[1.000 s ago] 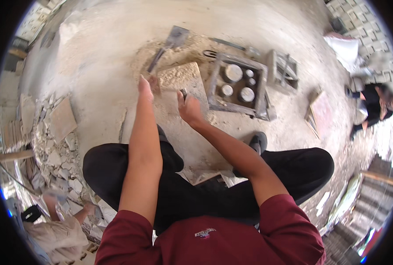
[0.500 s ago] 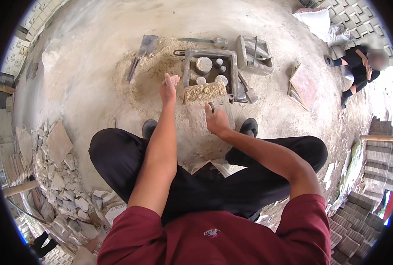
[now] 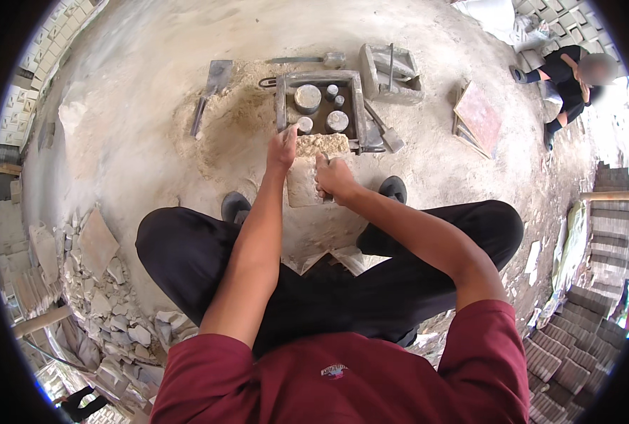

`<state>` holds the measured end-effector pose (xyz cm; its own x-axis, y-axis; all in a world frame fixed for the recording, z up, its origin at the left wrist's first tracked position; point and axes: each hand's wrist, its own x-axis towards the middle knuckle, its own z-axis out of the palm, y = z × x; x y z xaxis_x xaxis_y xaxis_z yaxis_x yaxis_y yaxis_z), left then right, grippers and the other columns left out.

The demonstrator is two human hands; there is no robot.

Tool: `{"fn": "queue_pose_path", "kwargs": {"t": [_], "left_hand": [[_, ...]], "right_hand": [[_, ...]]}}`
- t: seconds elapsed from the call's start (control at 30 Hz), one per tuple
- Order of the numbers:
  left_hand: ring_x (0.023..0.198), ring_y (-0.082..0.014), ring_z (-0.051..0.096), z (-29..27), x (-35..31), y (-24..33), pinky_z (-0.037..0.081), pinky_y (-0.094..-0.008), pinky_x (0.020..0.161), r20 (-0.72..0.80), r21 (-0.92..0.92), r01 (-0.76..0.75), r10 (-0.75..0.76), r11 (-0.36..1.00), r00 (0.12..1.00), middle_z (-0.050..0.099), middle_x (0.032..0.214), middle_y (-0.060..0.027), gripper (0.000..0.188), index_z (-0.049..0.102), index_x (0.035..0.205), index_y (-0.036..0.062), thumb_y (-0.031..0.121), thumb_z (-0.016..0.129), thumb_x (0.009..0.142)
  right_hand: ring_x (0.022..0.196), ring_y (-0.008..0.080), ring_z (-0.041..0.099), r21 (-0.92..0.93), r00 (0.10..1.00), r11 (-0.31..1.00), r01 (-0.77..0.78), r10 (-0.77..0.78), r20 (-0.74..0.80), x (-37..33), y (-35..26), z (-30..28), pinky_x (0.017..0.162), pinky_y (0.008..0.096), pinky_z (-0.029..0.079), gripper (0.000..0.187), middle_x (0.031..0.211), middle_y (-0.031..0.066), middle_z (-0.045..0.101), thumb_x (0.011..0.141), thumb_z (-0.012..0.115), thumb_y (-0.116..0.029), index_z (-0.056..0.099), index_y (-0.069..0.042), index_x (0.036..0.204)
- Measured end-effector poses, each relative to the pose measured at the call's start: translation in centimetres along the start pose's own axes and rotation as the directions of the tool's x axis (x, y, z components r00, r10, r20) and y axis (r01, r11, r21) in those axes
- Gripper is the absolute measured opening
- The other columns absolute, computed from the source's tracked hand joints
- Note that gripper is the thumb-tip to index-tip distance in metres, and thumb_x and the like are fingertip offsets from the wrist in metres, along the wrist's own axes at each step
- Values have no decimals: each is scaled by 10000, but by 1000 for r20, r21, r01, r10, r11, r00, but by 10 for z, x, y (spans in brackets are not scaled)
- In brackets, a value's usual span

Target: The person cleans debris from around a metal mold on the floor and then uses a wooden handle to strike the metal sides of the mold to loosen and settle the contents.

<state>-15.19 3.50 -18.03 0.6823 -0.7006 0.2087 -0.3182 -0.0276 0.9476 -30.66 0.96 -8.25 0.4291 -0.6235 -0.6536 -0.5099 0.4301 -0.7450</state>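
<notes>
Head camera looks down past my knees at the sandy ground. Far left, a heap of broken tile pieces lies beside my leg, and a flat trowel rests at the edge of the sand pile. My left hand grips the left edge of the flat slab, fingers curled over its sand-topped far end. My right hand clenches the slab's right edge. The slab lies just in front of the square metal mould with its round pieces inside. Further right sit a second mould frame and a reddish board.
</notes>
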Motion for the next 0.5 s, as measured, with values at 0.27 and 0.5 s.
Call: {"fn": "queue_pose_path", "kwargs": {"t": [0.27,0.5], "left_hand": [[774,-311,656,10,11,-2,475,-387,692,142,53,66,-73,996,987,660,800,-185,468,645,1112,42,412,395,974],[993,-374,627,24,12,-15,477,-396,826,94,-61,-47,53,997,994,643,1031,-256,435,636,1125,17,359,406,985]], "right_hand": [[458,148,465,126,999,991,-39,40,-10,-7,-23,-9,358,303,374,378,637,69,475,985,465,-310,481,8,782],[453,153,466,154,1000,988,-25,25,7,-4,-22,-11,366,309,399,329,636,65,467,985,480,-281,453,8,831]]}}
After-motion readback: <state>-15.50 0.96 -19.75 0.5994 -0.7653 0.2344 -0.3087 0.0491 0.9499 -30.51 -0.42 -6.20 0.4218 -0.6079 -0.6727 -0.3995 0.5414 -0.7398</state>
